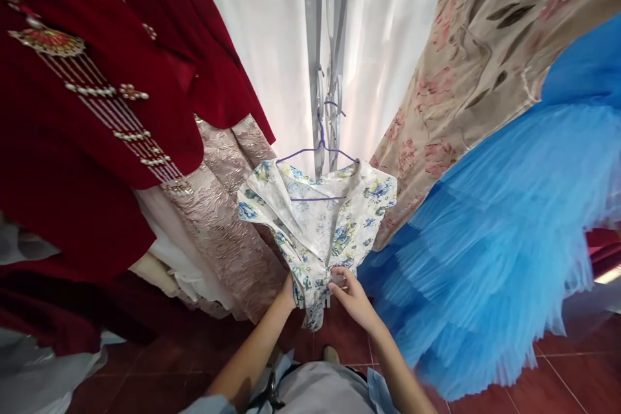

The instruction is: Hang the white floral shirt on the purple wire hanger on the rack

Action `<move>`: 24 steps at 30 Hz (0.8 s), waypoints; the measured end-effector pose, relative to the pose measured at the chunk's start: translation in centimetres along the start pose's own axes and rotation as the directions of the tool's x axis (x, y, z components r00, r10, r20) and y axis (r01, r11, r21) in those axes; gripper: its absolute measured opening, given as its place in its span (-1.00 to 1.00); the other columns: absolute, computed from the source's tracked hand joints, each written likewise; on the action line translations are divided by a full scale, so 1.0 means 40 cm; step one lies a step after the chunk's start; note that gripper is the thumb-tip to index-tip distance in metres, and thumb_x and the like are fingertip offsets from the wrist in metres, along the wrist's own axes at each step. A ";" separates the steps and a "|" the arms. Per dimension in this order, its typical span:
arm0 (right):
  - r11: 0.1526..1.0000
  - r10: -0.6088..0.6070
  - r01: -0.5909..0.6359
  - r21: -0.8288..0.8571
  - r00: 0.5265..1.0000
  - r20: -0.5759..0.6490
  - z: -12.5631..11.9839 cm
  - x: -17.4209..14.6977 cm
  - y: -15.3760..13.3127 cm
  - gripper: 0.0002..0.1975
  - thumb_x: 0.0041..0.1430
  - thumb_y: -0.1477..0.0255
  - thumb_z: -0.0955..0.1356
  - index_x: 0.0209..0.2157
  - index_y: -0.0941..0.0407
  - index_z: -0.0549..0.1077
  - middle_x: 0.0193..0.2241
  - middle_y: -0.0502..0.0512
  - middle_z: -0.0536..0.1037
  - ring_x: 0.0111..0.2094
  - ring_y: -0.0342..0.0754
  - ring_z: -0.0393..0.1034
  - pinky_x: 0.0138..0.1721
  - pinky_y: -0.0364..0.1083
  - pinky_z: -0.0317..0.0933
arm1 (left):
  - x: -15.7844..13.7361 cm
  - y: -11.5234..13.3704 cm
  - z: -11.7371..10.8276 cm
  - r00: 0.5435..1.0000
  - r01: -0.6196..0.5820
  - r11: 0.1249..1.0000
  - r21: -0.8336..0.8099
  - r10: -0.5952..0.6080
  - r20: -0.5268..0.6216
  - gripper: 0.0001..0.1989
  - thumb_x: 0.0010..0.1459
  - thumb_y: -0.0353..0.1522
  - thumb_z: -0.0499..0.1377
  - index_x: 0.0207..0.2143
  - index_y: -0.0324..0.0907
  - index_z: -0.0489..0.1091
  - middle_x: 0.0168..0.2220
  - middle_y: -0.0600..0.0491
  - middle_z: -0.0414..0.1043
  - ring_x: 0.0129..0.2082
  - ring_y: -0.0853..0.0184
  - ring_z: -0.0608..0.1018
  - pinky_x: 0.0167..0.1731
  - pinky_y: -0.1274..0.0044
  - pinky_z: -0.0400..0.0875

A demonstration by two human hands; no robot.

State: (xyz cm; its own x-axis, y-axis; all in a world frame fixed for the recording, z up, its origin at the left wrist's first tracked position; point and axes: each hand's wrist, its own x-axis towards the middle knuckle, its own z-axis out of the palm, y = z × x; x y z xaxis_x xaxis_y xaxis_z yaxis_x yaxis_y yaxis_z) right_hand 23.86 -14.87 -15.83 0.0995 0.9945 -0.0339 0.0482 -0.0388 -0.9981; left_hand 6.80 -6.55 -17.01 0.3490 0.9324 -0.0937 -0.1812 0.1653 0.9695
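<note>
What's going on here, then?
The person's right hand has its fingers at the front waist of a white, blue-flowered cap-sleeve top, where the front edges meet below an open neckline. The left hand is at the top's side, mostly hidden by it. The top hangs on a purple hanger, with a dark red beaded garment to the left and a blue tulle dress to the right.

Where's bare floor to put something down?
Bare red floor tiles show at lower right, beside the blue tulle dress, and at lower left, between the pale plastic and left forearm. It's crowded around the floral top and right hand.
</note>
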 end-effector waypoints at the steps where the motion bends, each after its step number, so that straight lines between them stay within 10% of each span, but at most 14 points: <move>1: 1.000 -0.001 0.001 0.001 1.000 -0.006 0.008 0.009 0.003 -0.62 0.16 0.16 0.42 -0.07 0.08 0.41 -0.15 0.10 0.49 -0.35 -0.10 0.36 -0.30 -0.11 0.29 | -0.023 -0.013 -0.024 0.999 0.037 0.998 -0.060 -0.037 0.000 -0.29 0.21 0.20 0.00 -0.04 -0.21 0.49 -0.07 -0.16 0.55 0.01 0.02 0.55 0.00 0.13 0.47; 6: 0.982 0.009 -0.010 -0.189 1.000 -0.008 0.047 0.058 0.003 -0.72 0.17 0.17 0.40 -0.25 0.07 0.37 -0.51 -0.02 0.48 -0.51 -0.06 0.35 -0.43 -0.12 0.16 | -0.140 -0.070 -0.061 0.964 0.255 0.935 -0.246 -0.267 -0.018 -0.30 -0.21 0.00 0.46 -0.04 -0.14 0.51 -0.05 -0.12 0.59 0.11 -0.02 0.52 0.20 0.18 0.32; 13: 0.878 0.011 0.000 -0.479 1.000 0.020 0.062 0.086 -0.017 -0.70 0.18 0.20 0.36 -0.52 0.06 0.30 -0.64 0.04 0.47 -0.56 -0.01 0.37 -0.48 -0.12 0.04 | -0.164 -0.113 -0.015 0.925 0.266 0.924 -0.274 -0.324 -0.198 -0.53 -0.10 -0.27 0.35 -0.09 -0.22 0.50 -0.07 -0.13 0.59 0.03 0.00 0.57 0.13 0.21 0.37; 16: 0.948 0.048 -0.037 -0.317 0.998 0.026 0.057 0.075 -0.010 -0.64 0.15 0.15 0.38 -0.55 0.06 0.28 -0.71 0.00 0.43 -0.64 -0.07 0.32 -0.50 -0.13 0.09 | -0.165 -0.112 -0.034 0.892 0.015 0.990 -0.142 -0.078 -0.446 -0.52 -0.04 -0.28 0.29 -0.02 -0.20 0.43 0.00 -0.13 0.54 0.07 0.05 0.54 0.11 0.27 0.38; 19: 0.991 0.123 -0.122 -0.049 0.992 0.020 0.057 0.055 -0.003 -0.57 0.02 0.06 0.45 -0.58 0.05 0.26 -0.79 -0.07 0.35 -0.73 -0.13 0.20 -0.61 -0.15 0.04 | -0.171 -0.102 -0.040 0.635 -0.240 0.935 0.262 0.356 -0.686 -0.58 0.09 -0.26 0.25 0.00 -0.15 0.35 0.06 -0.12 0.43 0.09 0.12 0.48 0.11 0.32 0.36; 20: 0.986 0.162 -0.163 0.031 0.986 0.032 0.059 0.047 -0.003 -0.54 -0.03 0.04 0.47 -0.59 0.05 0.26 -0.80 -0.06 0.35 -0.75 -0.15 0.18 -0.64 -0.16 0.00 | -0.172 -0.100 -0.034 0.628 -0.245 0.893 0.379 0.444 -0.639 -0.63 0.11 -0.26 0.24 -0.02 -0.14 0.36 0.03 -0.12 0.44 0.07 0.13 0.48 0.10 0.32 0.36; 24: 0.925 0.281 -0.298 0.236 0.954 0.105 0.074 0.021 -0.017 -0.51 -0.14 0.02 0.52 -0.62 0.10 0.32 -0.76 0.02 0.44 -0.78 -0.18 0.19 -0.72 -0.19 -0.05 | -0.161 -0.104 0.026 0.916 -0.238 0.849 0.472 0.358 -0.182 -0.72 0.10 -0.35 0.23 -0.09 -0.13 0.43 -0.08 -0.08 0.49 -0.01 0.16 0.51 0.08 0.34 0.37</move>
State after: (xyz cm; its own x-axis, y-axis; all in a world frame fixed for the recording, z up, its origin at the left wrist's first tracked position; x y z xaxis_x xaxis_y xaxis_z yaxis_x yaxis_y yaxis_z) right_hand 20.99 -13.72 -15.33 0.0039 0.9480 -0.3183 -0.2194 -0.3097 -0.9252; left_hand 6.24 -13.59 -20.21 0.0875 0.9716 0.2200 0.1972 -0.2333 0.9522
